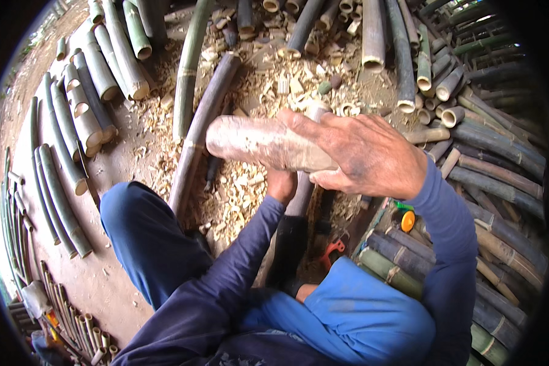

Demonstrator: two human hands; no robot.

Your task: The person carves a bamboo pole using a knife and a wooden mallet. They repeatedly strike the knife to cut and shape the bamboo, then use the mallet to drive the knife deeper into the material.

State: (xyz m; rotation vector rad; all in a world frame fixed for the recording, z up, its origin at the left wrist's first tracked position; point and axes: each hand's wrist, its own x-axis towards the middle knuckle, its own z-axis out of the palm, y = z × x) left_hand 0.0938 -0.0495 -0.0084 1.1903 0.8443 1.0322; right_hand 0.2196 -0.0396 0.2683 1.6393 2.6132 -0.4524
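Observation:
My right hand [363,152] is wrapped round one end of a thick, rounded wooden club [259,143]. The club lies level across the middle of the view, its pale, scuffed blunt end pointing left. Beneath it is my left hand [280,183], of which only the wrist and lower part show. Its fingers are hidden behind the club, and so is anything they may hold. A bamboo pole [301,194] runs under both hands and toward my lap, between my legs. Just left of the club's end, a purplish-brown bamboo pole [195,140] lies on the ground.
Wood chips [241,195] cover the ground ahead. Cut bamboo lengths [94,125] lie at the left, and a large bamboo stack [500,149] fills the right. By my right knee are a red-orange handle [332,251] and a round orange thing [408,221].

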